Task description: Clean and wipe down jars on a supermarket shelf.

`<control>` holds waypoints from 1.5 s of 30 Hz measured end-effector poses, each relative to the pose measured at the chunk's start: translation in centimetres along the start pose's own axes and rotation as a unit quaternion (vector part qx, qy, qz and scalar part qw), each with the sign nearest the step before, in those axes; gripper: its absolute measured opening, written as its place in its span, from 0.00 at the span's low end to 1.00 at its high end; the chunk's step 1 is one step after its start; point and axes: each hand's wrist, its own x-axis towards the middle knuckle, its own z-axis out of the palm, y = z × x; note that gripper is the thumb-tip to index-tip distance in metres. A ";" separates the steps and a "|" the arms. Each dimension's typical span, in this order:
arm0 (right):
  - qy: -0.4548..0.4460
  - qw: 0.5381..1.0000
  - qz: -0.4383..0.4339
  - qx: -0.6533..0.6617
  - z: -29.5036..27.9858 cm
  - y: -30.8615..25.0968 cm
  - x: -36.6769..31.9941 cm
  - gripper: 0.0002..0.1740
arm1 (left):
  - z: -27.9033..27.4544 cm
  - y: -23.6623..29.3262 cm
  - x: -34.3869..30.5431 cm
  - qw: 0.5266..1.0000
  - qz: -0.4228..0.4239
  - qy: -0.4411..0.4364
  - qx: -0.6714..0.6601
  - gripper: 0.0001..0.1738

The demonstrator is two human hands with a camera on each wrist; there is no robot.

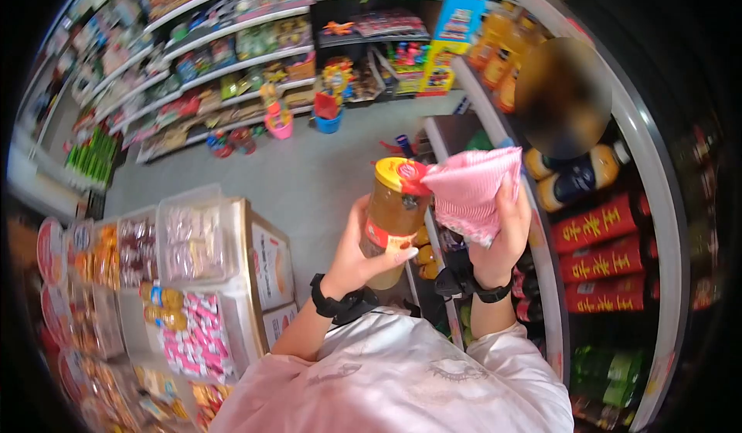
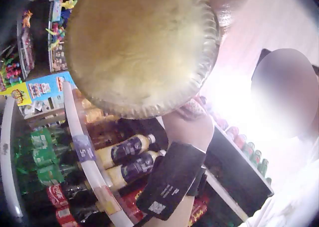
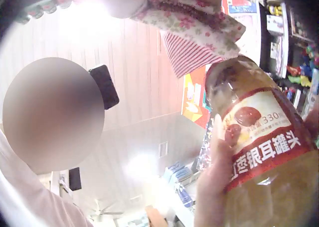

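My left hand (image 1: 361,247) grips a clear plastic bottle (image 1: 394,201) of amber drink, upright, with its thumb across the red and cream label (image 3: 259,122). A yellow and red cap or cover (image 1: 399,172) tops the bottle. In the left wrist view the bottle's round golden base (image 2: 142,52) fills the upper part. My right hand (image 1: 502,236) holds a folded cloth (image 1: 471,190), pink-striped on one face and floral on the other, between thumb and fingers. One cloth corner meets the red edge of the cap. In the right wrist view the cloth hangs right at the bottle's top.
Shelves of bottles (image 1: 576,178) stand close on my right, with red packs (image 1: 599,232) lower down. To the left is a stand with clear bins (image 1: 201,236) and pink-wrapped packets (image 1: 199,336). Toy shelves (image 1: 239,54) line the back, beyond the grey floor (image 1: 220,174).
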 end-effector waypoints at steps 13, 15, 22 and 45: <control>-0.213 0.863 0.430 0.161 9.3 14.8 -2.4 0.21 | -11.3 0.4 -9.5 0.928 0.053 0.314 -0.191 0.29; -0.247 0.828 0.482 0.144 11.3 16.2 -4.0 0.21 | -12.5 2.0 -10.2 0.917 0.073 0.337 -0.198 0.26; -0.337 0.760 0.539 0.132 19.0 20.9 -7.7 0.21 | -19.0 4.6 -13.9 0.878 0.092 0.449 -0.140 0.21; -0.765 0.400 0.493 0.108 39.1 30.4 -27.2 0.27 | -32.3 4.0 -36.6 0.539 0.290 0.790 -0.016 0.21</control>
